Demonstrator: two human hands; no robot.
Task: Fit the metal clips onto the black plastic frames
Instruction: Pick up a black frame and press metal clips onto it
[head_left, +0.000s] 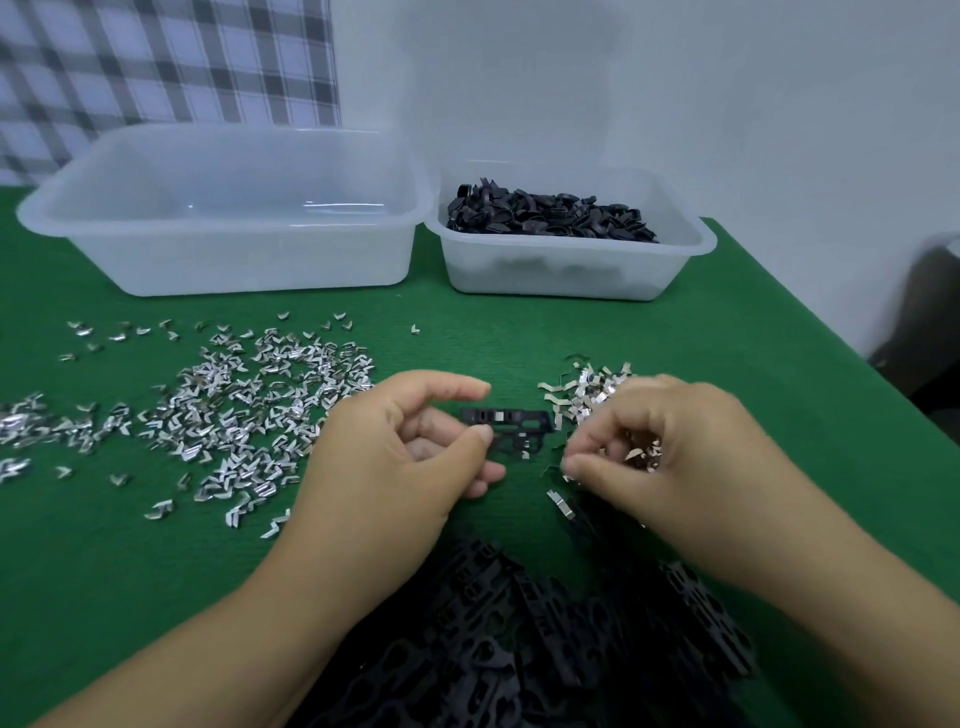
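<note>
My left hand (400, 452) pinches the left end of a black plastic frame (511, 428) and holds it just above the green table. A couple of small metal clips sit in that frame. My right hand (660, 447) is curled to the right of the frame, with several metal clips (641, 452) in its palm and one pinched at its fingertips. Many loose metal clips (234, 415) lie scattered on the left, and a smaller heap of clips (587, 387) lies behind my right hand. A pile of black frames (519, 639) lies near me between my forearms.
A large clear plastic tub (228, 208) stands at the back left with nothing visible in it. A smaller tub (566, 228) to its right holds several small black parts. The table's right edge (831, 322) runs diagonally, with a dark object beyond it.
</note>
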